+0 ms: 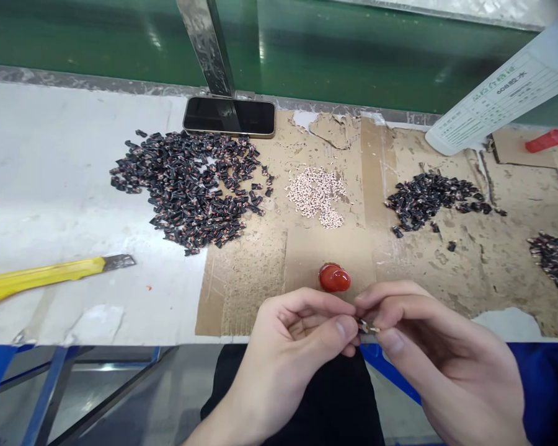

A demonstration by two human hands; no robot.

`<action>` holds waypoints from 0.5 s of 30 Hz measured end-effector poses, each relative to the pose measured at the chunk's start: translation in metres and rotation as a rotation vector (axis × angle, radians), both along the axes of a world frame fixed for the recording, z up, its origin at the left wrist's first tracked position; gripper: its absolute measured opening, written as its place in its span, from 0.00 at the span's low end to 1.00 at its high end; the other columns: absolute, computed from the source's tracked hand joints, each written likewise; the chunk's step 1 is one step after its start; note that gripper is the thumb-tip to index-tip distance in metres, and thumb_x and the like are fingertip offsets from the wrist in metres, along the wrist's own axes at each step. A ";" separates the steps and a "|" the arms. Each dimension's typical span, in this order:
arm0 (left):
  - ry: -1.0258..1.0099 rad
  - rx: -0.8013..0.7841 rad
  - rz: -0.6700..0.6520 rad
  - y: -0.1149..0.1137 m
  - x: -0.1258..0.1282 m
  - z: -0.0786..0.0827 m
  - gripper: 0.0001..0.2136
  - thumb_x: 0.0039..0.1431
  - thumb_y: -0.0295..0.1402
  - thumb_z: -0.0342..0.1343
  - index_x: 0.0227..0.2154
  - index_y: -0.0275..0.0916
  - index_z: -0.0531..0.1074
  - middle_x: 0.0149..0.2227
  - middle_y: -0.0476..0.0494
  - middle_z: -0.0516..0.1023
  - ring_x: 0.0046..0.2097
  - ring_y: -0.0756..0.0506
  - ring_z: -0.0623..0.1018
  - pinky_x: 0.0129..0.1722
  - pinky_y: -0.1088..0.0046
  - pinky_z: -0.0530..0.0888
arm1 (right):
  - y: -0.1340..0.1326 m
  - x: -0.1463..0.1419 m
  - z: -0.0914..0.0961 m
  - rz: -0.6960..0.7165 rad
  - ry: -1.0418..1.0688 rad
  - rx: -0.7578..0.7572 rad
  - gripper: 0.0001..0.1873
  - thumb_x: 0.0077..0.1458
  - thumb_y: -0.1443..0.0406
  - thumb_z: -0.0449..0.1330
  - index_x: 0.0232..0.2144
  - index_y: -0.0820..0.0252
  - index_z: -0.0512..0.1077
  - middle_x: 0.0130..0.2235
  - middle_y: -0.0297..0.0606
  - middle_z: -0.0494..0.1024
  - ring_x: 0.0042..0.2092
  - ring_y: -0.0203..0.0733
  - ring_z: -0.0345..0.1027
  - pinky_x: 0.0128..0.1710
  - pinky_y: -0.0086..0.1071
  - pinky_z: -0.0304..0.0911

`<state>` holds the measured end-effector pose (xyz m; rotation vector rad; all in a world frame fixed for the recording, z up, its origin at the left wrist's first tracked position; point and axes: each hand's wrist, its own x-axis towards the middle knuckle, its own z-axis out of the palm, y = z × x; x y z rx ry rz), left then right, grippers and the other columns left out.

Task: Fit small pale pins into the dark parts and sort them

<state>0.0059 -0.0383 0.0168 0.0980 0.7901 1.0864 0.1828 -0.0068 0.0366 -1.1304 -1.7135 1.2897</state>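
Both hands fill the bottom of my feed, the left hand (291, 350) and right hand (446, 350) drawn together above some black trousers (325, 402), probably kept close for steadiness. Behind them runs a white workbench (88, 192), with a scarred cardboard sheet (279, 272) covering its right side, I'd guess to protect the top. A big heap of dark pieces (186, 189) sits across the cardboard's edge, with a smaller dark heap (428, 201) off to the right and a pale pile of tiny bits (316, 195) between them, seemingly kept apart by type. A tilted white glue bottle (497, 105) intrudes top right, a yellow utility knife (51, 275) lies well off left, and a phone (229, 116) sits at the back. A red rounded lump (335, 277) rests just beyond my hands. Both grips are narrow, fingertips pinching a tiny dark-and-metal part (367, 326) between them, though it's too small for me to identify.
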 end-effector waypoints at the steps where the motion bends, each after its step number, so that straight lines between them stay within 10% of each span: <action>1: -0.003 0.000 0.000 0.000 0.000 0.000 0.02 0.57 0.28 0.72 0.31 0.38 0.85 0.27 0.50 0.85 0.29 0.56 0.80 0.33 0.86 0.76 | 0.000 0.000 0.000 0.001 0.004 0.001 0.08 0.62 0.73 0.63 0.37 0.54 0.76 0.43 0.39 0.80 0.43 0.38 0.80 0.40 0.23 0.79; 15: -0.009 -0.055 0.039 0.000 0.000 0.013 0.04 0.53 0.28 0.75 0.28 0.37 0.84 0.24 0.52 0.83 0.27 0.57 0.79 0.30 0.87 0.75 | 0.006 -0.006 0.005 0.020 -0.042 0.114 0.09 0.57 0.74 0.66 0.35 0.54 0.80 0.39 0.35 0.84 0.38 0.36 0.82 0.35 0.21 0.79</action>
